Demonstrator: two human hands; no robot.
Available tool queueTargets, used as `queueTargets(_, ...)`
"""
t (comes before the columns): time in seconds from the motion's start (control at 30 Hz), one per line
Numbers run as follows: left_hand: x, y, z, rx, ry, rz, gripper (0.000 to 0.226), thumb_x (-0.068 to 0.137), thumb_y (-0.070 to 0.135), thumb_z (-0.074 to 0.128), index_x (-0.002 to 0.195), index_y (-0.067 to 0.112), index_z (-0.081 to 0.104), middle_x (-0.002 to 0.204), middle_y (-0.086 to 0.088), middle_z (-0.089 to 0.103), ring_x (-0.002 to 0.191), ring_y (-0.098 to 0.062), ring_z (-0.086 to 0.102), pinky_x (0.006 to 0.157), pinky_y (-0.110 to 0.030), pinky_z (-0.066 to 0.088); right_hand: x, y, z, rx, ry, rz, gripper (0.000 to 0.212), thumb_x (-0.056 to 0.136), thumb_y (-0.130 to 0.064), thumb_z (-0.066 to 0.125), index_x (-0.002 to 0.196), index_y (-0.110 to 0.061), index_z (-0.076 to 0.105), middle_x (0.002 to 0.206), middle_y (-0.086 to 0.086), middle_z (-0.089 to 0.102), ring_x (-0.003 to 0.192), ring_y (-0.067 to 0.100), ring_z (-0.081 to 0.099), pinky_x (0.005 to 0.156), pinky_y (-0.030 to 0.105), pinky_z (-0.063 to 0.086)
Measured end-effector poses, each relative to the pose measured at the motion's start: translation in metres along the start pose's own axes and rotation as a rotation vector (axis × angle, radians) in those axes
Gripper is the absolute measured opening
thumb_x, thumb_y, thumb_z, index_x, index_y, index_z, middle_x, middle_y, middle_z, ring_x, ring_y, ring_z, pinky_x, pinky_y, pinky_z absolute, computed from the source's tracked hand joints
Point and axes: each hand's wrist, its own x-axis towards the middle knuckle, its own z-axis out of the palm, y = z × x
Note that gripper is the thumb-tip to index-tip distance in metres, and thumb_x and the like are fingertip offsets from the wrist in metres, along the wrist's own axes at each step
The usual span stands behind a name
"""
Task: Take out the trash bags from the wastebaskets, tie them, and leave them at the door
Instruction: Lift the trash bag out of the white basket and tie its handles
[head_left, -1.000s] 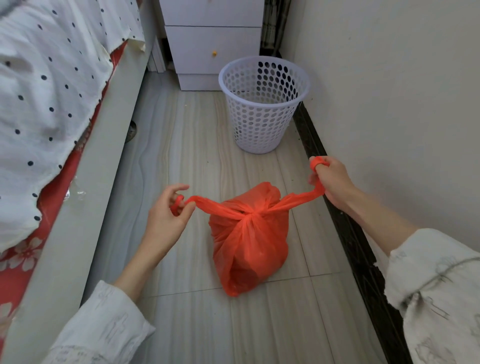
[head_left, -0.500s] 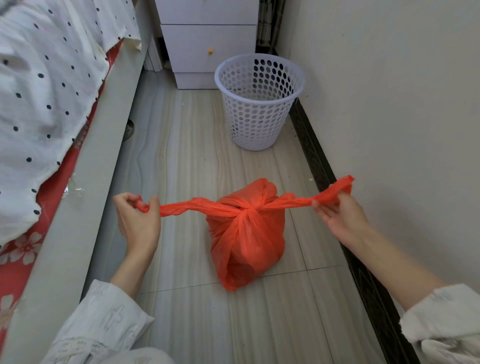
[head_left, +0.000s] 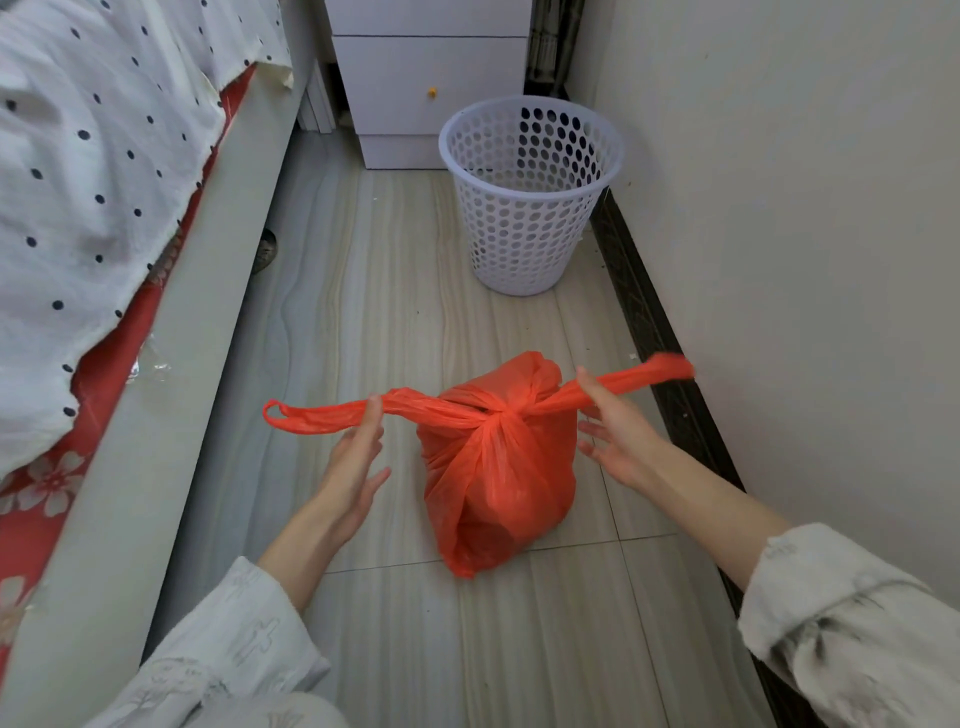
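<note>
Floor (head_left: 395, 322), bag (head_left: 498, 467) contents hidden

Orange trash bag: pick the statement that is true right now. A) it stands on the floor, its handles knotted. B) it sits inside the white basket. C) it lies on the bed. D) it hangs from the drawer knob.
A: the orange trash bag stands on the tiled floor, handles crossed in a knot, while the white basket behind it holds no bag.

The right handle tip (head_left: 672, 368) of the orange bag (head_left: 498, 467) is smeared by motion blur. The bag's contents stay hidden behind its plastic. The white drawer unit (head_left: 431, 83) is cut off by the far edge, the bed (head_left: 104, 182) by the left edge. A dark object (head_left: 267, 251) under the bed frame is mostly hidden.
</note>
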Motion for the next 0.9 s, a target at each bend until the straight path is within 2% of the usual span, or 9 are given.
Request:
queueTargets(0.07, 0.004, 0.008, 0.014, -0.048, -0.102, 0.081, 0.042, 0.089, 0.045, 0.047, 0.126, 0.024, 0.045, 0.141, 0.005, 0.042, 0.134, -0.01, 0.034, 0.114, -0.042, 0.024, 0.007, -0.006, 0.009, -0.032, 0.035, -0.056, 0.028, 0.09, -0.033, 0.055, 0.112, -0.016, 0.06, 0.089, -0.001, 0.056, 0.081, 0.013, 0.049, 0.059, 0.022, 0.036)
queueTargets(0.17, 0.007, 0.02, 0.037, 0.049, -0.167, 0.195, 0.011, 0.093, 0.026, 0.047, 0.098, 0.02, 0.056, 0.102, 0.007, 0.062, 0.094, 0.008, 0.059, 0.097, -0.025, 0.038, 0.018, -0.008, 0.02, -0.177, 0.14, -0.205, 0.026, 0.094, -0.02, 0.047, 0.113, -0.01, 0.061, 0.092, 0.007, 0.064, 0.083, 0.02, 0.058, 0.068, 0.029, 0.046)
queueTargets(0.23, 0.009, 0.022, 0.052, 0.119, -0.096, 0.303, 0.013, 0.095, 0.019, 0.044, 0.1, 0.013, 0.055, 0.098, 0.001, 0.061, 0.087, 0.0, 0.06, 0.084, -0.017, 0.045, 0.015, -0.008, 0.027, -0.369, 0.203, -0.377, 0.03, 0.094, -0.019, 0.045, 0.107, 0.0, 0.064, 0.1, 0.016, 0.067, 0.095, 0.028, 0.061, 0.086, 0.038, 0.047)
queueTargets(0.3, 0.009, 0.026, 0.064, 0.079, -0.07, 0.337, 0.018, 0.098, 0.019, 0.037, 0.095, 0.01, 0.052, 0.099, -0.01, 0.064, 0.089, -0.015, 0.061, 0.082, -0.021, 0.049, 0.008, -0.007, 0.035, -0.477, 0.188, -0.525, 0.03, 0.094, -0.018, 0.046, 0.098, 0.004, 0.065, 0.096, 0.02, 0.068, 0.093, 0.031, 0.062, 0.088, 0.039, 0.046)
queueTargets(0.37, 0.005, 0.029, 0.072, -0.095, -0.126, 0.289, 0.025, 0.099, 0.023, 0.03, 0.081, 0.015, 0.045, 0.074, -0.006, 0.066, 0.071, -0.017, 0.065, 0.067, -0.023, 0.054, -0.001, -0.003, 0.041, -0.415, 0.072, -0.584, 0.028, 0.096, -0.017, 0.042, 0.086, -0.002, 0.064, 0.083, 0.016, 0.071, 0.085, 0.03, 0.064, 0.085, 0.039, 0.047)
queueTargets(0.47, 0.0, 0.031, 0.074, -0.304, -0.202, 0.254, 0.032, 0.1, 0.028, 0.027, 0.072, 0.018, 0.039, 0.04, 0.009, 0.036, 0.038, -0.008, 0.041, 0.048, -0.02, 0.045, -0.008, 0.001, 0.043, 0.061, -0.079, -0.455, 0.035, 0.1, -0.019, 0.032, 0.068, -0.013, 0.046, 0.041, -0.002, 0.054, 0.048, 0.016, 0.057, 0.06, 0.031, 0.049)
queueTargets(0.57, -0.002, 0.031, 0.067, -0.274, -0.188, 0.232, 0.034, 0.1, 0.027, 0.026, 0.069, 0.017, 0.036, 0.034, 0.009, 0.023, 0.03, -0.002, 0.019, 0.035, -0.015, 0.024, -0.01, -0.002, 0.034, 0.373, -0.123, -0.292, 0.039, 0.101, -0.023, 0.027, 0.064, -0.015, 0.033, 0.031, -0.006, 0.028, 0.029, 0.008, 0.033, 0.041, 0.022, 0.041)
queueTargets(0.8, 0.0, 0.025, 0.06, -0.173, -0.056, 0.152, 0.035, 0.101, 0.022, 0.024, 0.069, 0.015, 0.033, 0.031, 0.012, 0.021, 0.026, -0.002, 0.016, 0.032, -0.011, 0.019, -0.013, 0.008, 0.027, 0.277, -0.098, -0.21, 0.038, 0.102, -0.021, 0.025, 0.065, -0.015, 0.031, 0.032, -0.01, 0.02, 0.027, 0.006, 0.02, 0.039, 0.022, 0.034)
queueTargets(0.9, 0.001, 0.025, 0.055, -0.026, -0.073, 0.19, 0.033, 0.101, 0.023, 0.023, 0.072, 0.014, 0.035, 0.032, 0.012, 0.023, 0.026, -0.003, 0.02, 0.034, -0.016, 0.032, -0.013, 0.015, 0.024, 0.044, -0.115, -0.3, 0.036, 0.102, -0.019, 0.028, 0.066, -0.014, 0.032, 0.03, -0.01, 0.026, 0.026, 0.004, 0.026, 0.045, 0.027, 0.036)
